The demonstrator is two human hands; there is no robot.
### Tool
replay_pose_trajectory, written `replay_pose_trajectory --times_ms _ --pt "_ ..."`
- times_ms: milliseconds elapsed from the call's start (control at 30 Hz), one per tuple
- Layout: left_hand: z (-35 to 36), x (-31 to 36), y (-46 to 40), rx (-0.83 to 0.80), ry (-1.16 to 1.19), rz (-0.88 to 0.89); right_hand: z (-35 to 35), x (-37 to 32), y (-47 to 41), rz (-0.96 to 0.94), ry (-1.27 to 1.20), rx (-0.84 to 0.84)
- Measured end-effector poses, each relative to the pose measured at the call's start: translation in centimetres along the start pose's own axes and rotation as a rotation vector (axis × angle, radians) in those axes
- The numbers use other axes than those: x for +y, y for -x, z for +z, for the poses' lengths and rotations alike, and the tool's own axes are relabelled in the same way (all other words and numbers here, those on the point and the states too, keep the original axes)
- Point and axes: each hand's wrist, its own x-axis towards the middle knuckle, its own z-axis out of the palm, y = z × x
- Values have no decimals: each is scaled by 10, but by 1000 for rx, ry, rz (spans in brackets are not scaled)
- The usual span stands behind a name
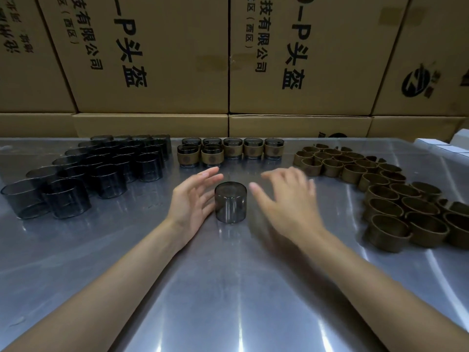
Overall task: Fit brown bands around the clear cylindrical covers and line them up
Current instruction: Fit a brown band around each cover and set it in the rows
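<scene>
Between both hands, one bare cover point(230, 202) stands closed-end up on the desk point(228, 288). Left hand point(193, 199) sits just beside it, fingers straight and loose; right hand point(286, 199), blurred, hovers spread, empty. Bands point(396, 199) lie right, banded covers point(229, 152) behind.

left hand point(195, 199): bare, no glove | right hand point(286, 201): bare | forearms: sleeveless
</scene>
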Motion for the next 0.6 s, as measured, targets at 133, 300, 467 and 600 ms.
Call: replay_pose_trajectory --times_ms 133,300,467,600 --pt "0 -1 0 -9 -36 -3 -37 45 -7 220 350 170" --pt "0 -1 -1 -7 -56 0 -55 92 -4 745 458 -263" --pt "0 -2 -1 -14 -64 -8 -47 88 -15 734 432 -348" --pt "0 -2 -1 -29 -67 -3 -36 79 -28 561 398 -346"
